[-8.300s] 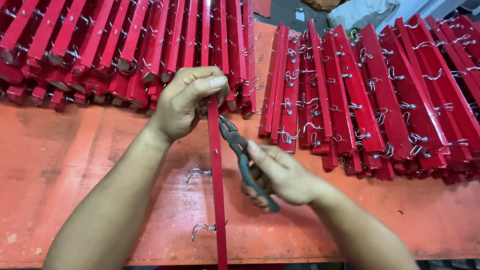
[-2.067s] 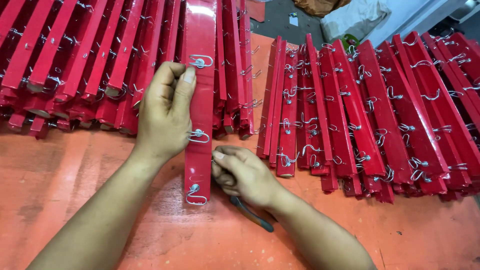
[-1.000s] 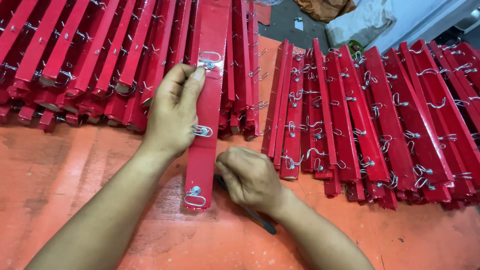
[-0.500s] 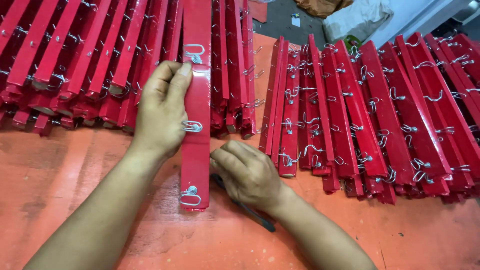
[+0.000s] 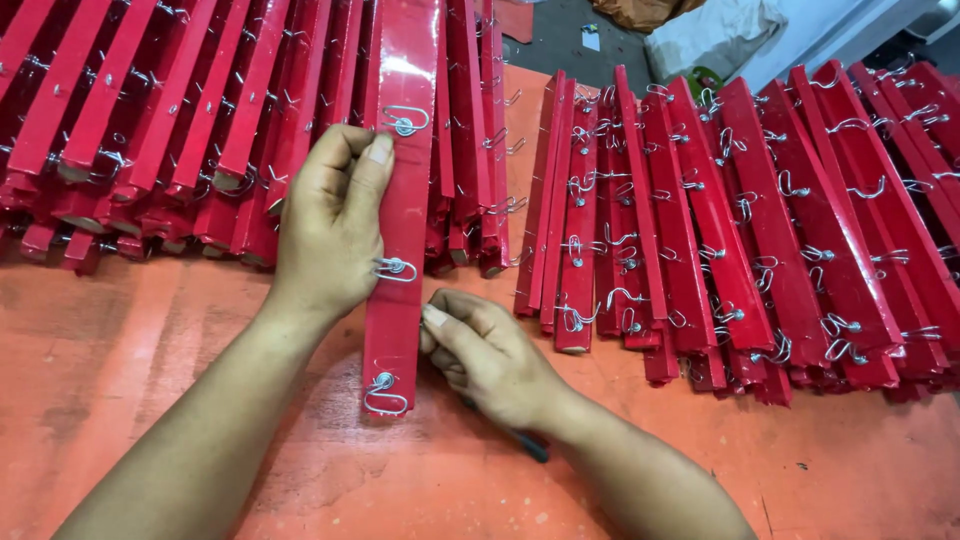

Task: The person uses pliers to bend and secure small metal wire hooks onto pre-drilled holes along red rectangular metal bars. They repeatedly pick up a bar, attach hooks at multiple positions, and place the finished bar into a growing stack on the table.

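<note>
Orange-red work table [image 5: 150, 420] carries everything. Two big stacks of red strips w/ wire hooks: one bank [image 5: 150, 110] from 9 to 12 o'clock, another [image 5: 760, 220] at 2–3 o'clock, fanned out.

Center: the red strip [image 5: 405, 230] in hand, lying flat face-up, long axis running 12 to 6 o'clock, far end overlapping the left bank. Three wire hooks on it: top hook [image 5: 403, 120], mid hook [image 5: 394, 268], bottom hook [image 5: 384, 392].

Change vs approx. 8 s ago: then the strip stood on edge w/ pliers working at it; now it's turned flat, and over the last 2 s it slid a bit toward 12 o'clock. Reads like hook fitting on this piece is done & it's being checked/pushed toward the stack — a guess.

Left hand [image 5: 330, 225]: fingers curled & clamped on strip's left edge, thumb on the face near the top hook. Right hand [image 5: 490, 360] at 5 o'clock of strip: fingers closed around dark-handled pliers [image 5: 525, 442], handle tip poking out at the wrist, knuckles touching strip's right edge.
</note>
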